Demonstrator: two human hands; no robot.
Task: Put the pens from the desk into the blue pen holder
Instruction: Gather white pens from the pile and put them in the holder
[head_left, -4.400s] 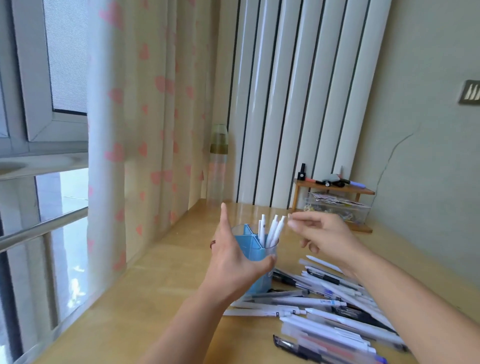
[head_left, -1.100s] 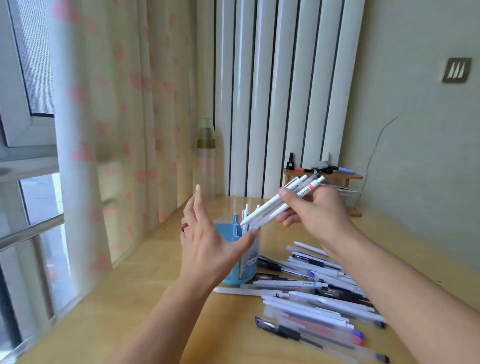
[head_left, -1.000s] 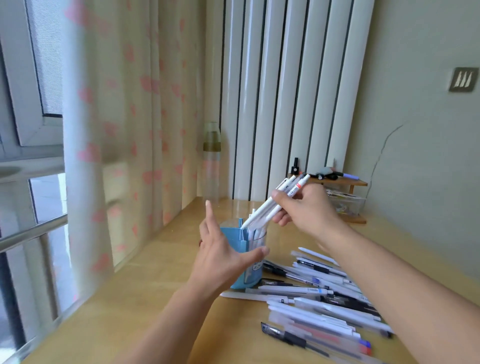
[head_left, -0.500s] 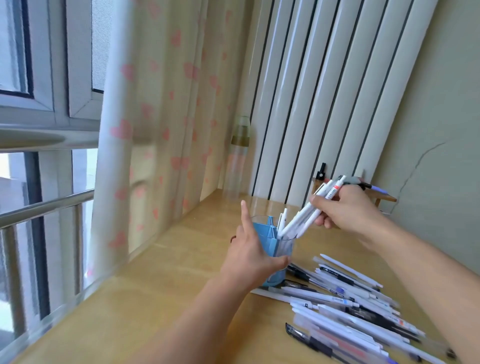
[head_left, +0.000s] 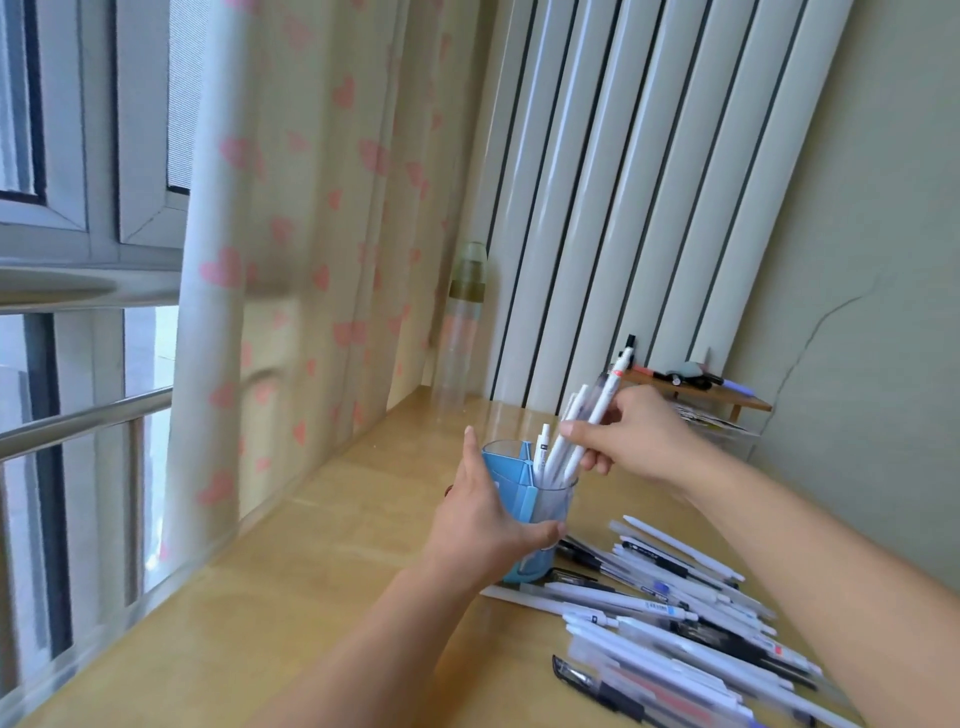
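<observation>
The blue pen holder stands on the wooden desk, with a clear front part and a few white pens upright inside. My left hand wraps around its near side, thumb across the front. My right hand holds a small bunch of white pens slanted steeply, their lower ends inside the holder's rim. To the right of the holder lies a spread pile of loose pens, white, clear and black.
A tall clear bottle stands in the desk's far corner by the heart-print curtain. A small wooden shelf with markers sits at the back right against the wall. White vertical slats rise behind the desk.
My right hand has tipped the bunch of pens more upright and lowered their ends into the holder. My left hand stays on the holder. The view has tilted.
</observation>
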